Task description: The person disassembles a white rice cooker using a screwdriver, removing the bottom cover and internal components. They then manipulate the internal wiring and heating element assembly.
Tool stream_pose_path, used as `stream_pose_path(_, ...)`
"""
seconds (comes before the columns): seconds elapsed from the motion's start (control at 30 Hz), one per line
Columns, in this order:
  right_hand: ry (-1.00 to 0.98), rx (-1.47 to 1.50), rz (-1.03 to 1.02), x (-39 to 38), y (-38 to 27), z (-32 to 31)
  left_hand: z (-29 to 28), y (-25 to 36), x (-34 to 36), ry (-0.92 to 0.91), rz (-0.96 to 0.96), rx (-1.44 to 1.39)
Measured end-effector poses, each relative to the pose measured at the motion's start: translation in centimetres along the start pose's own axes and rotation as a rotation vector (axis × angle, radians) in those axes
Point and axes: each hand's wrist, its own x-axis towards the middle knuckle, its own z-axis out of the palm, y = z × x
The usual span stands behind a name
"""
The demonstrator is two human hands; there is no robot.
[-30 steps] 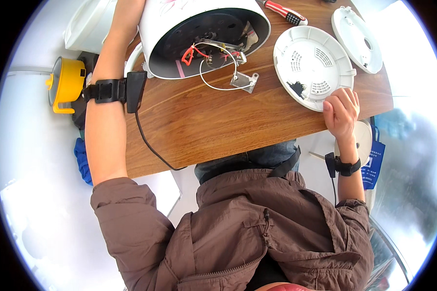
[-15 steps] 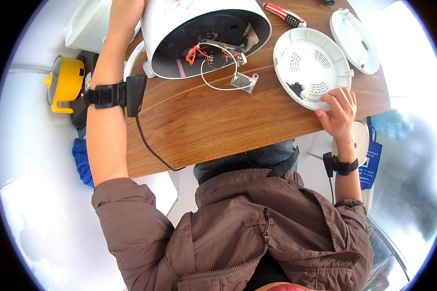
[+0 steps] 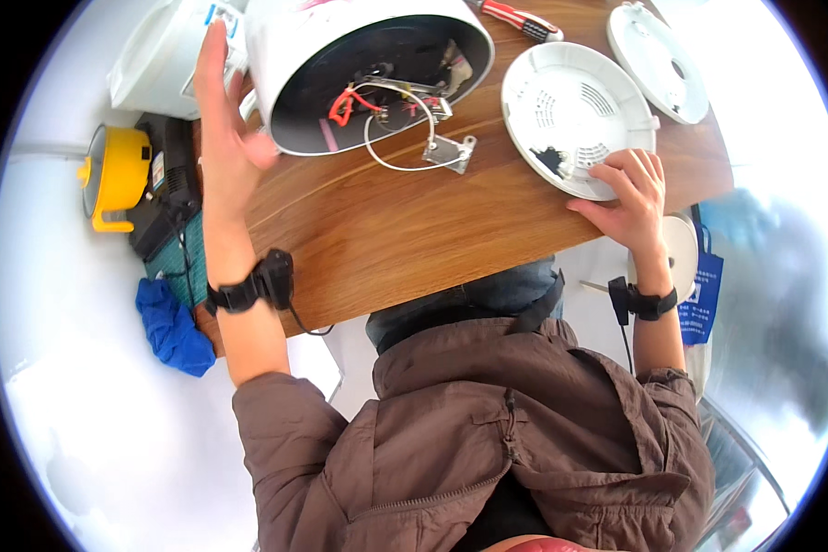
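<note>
The right hand pinches the vented cover at its near rim; left hand, spread, is left of the housing; better not to strain the white wire.

White print on the blue bag — too small to read.

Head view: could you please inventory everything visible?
Housing: 1, white, table's far side
Wires: several, red/white, at housing
Bracket: 1, silver, before housing
Vented cover: 1, white, right
Lid: 1, white, far right
Tool: 1, red-handled, beside housing
Table: 1, brown, centre
Container: 1, white, far left
Pot: 1, yellow, left
Case: 1, black, left
Cloth: 1, blue, left
Bag: 1, blue, right
Wrist straps: 2, black, wrists
Left hand: 1, bare, beside housing
Right hand: 1, bare, at vented cover
</note>
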Motion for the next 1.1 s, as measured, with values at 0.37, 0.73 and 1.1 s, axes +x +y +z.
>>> stream_pose_path(0.37,0.010,0.014,-0.007,-0.6,0.6,0.7,4.5,0.8,-1.4,0.164,0.118,0.216)
stream_pose_path(0.73,-0.020,-0.014,0.020,0.2,-0.1,0.5,5.5,1.2,2.3,0.398,-0.017,-0.113)
stream_pose_path(1.1,-0.059,-0.040,0.054,0.4,-0.5,0.6,3.6,0.1,3.9,0.570,-0.355,-0.632)
